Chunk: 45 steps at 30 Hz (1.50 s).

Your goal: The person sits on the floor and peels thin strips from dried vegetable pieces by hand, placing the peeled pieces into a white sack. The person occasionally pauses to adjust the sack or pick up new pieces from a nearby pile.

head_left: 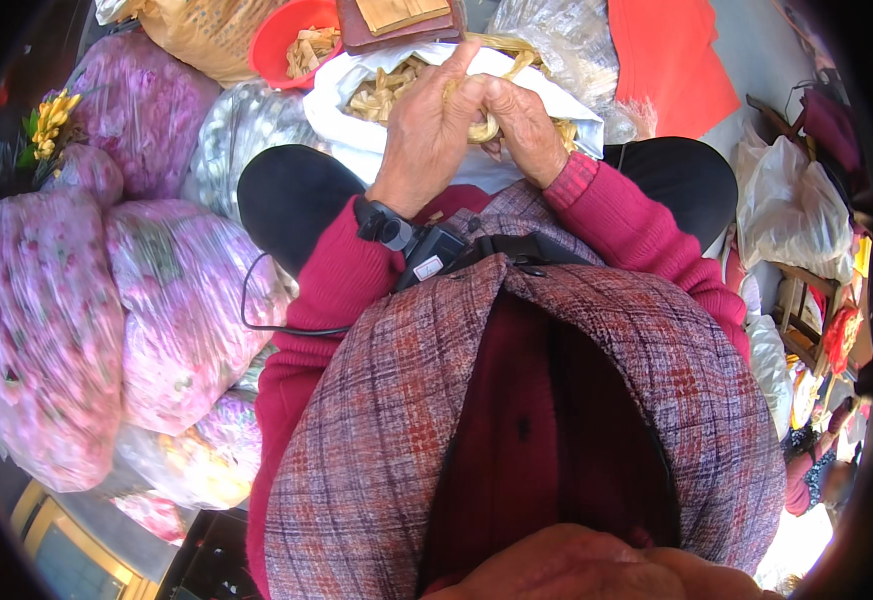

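My left hand (429,124) and my right hand (523,120) meet over a white sack (331,86) in front of my knees. Between their fingers is a loop of pale yellow-tan strip (484,132), with both hands closed on it. Some of my right fingers are hidden behind the strip and the palm. Folded or knotted tan strips (384,94) fill the open mouth of the sack. More long strips (515,46) lie across its far side. A black strap with a small device (391,229) is on my left wrist.
A red bowl (260,49) holds short tan pieces beside a wooden block (403,13). Clear bags of pink and purple flowers (39,337) crowd the left. Red cloth (669,67) lies at the upper right, above a translucent plastic bag (793,202). Another person (808,480) is at the far right.
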Available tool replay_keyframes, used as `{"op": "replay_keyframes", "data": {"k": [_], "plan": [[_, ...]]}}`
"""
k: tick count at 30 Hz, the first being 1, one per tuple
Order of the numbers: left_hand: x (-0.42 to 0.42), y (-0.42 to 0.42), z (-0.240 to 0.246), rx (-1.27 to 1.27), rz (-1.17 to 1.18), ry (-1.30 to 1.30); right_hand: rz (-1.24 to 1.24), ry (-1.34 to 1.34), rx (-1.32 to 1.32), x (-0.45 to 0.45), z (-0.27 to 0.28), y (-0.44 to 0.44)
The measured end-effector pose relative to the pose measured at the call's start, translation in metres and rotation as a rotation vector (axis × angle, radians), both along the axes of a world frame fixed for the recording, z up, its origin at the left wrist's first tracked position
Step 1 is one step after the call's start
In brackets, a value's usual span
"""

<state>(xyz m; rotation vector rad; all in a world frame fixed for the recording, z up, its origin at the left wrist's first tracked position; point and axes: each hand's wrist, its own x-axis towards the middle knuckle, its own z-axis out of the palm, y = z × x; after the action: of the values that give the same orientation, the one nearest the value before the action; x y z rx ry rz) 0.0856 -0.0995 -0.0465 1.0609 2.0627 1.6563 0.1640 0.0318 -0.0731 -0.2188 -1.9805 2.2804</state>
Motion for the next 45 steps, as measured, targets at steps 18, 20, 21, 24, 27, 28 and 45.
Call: {"op": "replay_keyframes", "data": {"k": [18,20,21,24,27,28,45], "plan": [[-0.023,-0.027,-0.012,0.478,-0.304,-1.132,-0.122,0.147,0.47,0.009,0.004,0.018],[-0.032,-0.034,-0.011,0.517,-0.253,-1.164,-0.18,0.13,0.475,0.013,0.006,0.025],[-0.034,-0.036,-0.009,0.575,-0.321,-1.168,-0.132,0.103,0.515,0.014,0.005,0.026],[-0.031,-0.038,-0.006,0.539,-0.187,-1.07,-0.064,0.087,0.585,0.013,0.0,0.024],[-0.019,-0.035,-0.005,0.262,-0.074,-0.917,-0.092,0.107,0.589,0.01,-0.007,0.021],[-0.015,-0.032,-0.005,0.185,0.004,-0.912,-0.092,0.119,0.616,0.009,-0.008,0.02],[-0.045,-0.046,0.009,0.445,0.204,-0.994,0.17,0.068,0.615,-0.017,0.035,0.016]]}}
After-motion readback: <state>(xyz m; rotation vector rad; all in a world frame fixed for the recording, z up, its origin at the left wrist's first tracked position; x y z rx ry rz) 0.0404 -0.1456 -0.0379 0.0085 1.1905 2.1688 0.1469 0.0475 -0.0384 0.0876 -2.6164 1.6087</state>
